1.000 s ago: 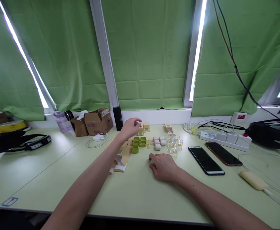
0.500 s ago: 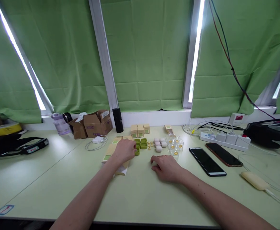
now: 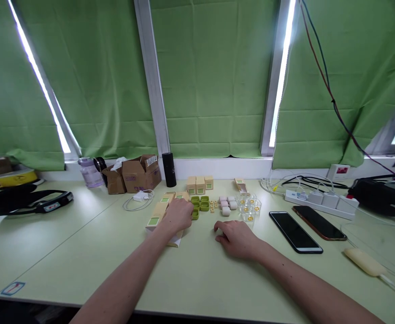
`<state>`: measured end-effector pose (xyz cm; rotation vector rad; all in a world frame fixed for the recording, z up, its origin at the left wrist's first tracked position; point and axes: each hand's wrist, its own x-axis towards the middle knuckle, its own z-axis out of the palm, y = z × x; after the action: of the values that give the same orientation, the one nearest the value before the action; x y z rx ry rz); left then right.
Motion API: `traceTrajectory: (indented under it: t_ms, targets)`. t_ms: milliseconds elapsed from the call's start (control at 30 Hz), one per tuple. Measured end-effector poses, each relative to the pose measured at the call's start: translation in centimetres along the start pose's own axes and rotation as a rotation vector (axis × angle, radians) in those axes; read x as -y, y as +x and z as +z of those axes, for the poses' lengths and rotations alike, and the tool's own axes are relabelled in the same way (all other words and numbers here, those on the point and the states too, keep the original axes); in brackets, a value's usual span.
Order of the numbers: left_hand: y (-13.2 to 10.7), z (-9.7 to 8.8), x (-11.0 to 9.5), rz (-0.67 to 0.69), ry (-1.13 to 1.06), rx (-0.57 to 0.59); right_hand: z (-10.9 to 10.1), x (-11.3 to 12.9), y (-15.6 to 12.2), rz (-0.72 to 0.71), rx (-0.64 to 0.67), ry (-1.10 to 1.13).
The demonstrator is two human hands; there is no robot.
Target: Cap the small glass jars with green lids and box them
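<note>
My left hand point(image 3: 179, 215) is closed, its fingers curled down beside the small olive-green square trays point(image 3: 204, 206). Whatever its fingertips hold, if anything, is hidden. Under and beside this hand lie flat cream cartons with green windows point(image 3: 154, 220). My right hand point(image 3: 237, 238) rests on the table, thumb and forefinger apart, with nothing in it. Beyond it stand whitish-pink rounded pieces point(image 3: 226, 211) and clear cups with yellow centres point(image 3: 250, 217). Tiny yellow square pieces point(image 3: 212, 210) lie between the green trays and the pink pieces.
Upright cream boxes point(image 3: 200, 185) and an opened carton point(image 3: 241, 186) stand farther back. A black cylinder point(image 3: 169, 170) and cardboard boxes point(image 3: 139, 174) line the wall. Two phones point(image 3: 295, 231), a power strip point(image 3: 322, 202) with cables, and a cream oblong device point(image 3: 364, 261) are at right.
The view has turned slightly to the left, so the table's things appear a little farther right. Both hands keep nearly the same places and poses.
</note>
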<state>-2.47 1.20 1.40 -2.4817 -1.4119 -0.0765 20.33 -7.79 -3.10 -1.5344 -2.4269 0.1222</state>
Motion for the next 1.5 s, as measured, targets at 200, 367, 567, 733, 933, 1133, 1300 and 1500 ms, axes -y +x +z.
traceTrajectory:
  t_ms: [200, 367, 567, 733, 933, 1133, 1300, 1500]
  targets:
    - [-0.3, -0.1, -0.4, 0.002, 0.008, 0.006, -0.1, 0.1, 0.0, 0.011, 0.011, 0.0]
    - [-0.8, -0.8, -1.2, 0.008, 0.008, 0.0, -0.1, 0.0, 0.0, 0.007, -0.002, 0.014]
    - [-0.9, -1.3, -2.6, 0.034, 0.015, -0.038, 0.6, -0.7, 0.4, 0.071, -0.069, 0.107]
    - [-1.2, -1.3, -4.3, 0.12, 0.013, -0.142, 1.0, -1.7, 0.9, 0.14, -0.272, 0.222]
    - [-2.0, -0.8, -6.0, 0.246, -0.037, -0.256, 1.1, -2.1, 1.0, 0.069, -0.509, 0.322]
    - [-2.2, -0.2, -6.6, 0.336, -0.052, -0.341, 1.8, -2.2, 1.1, -0.019, -0.539, 0.388]
    - [-2.3, 0.0, -6.2, 0.363, -0.152, -0.537, 1.4, -2.2, 1.1, -0.119, -0.656, 0.449]
    - [-2.4, -0.4, -5.3, 0.402, -0.422, -0.827, 0.1, -1.4, 0.6, -0.212, -0.787, 0.515]
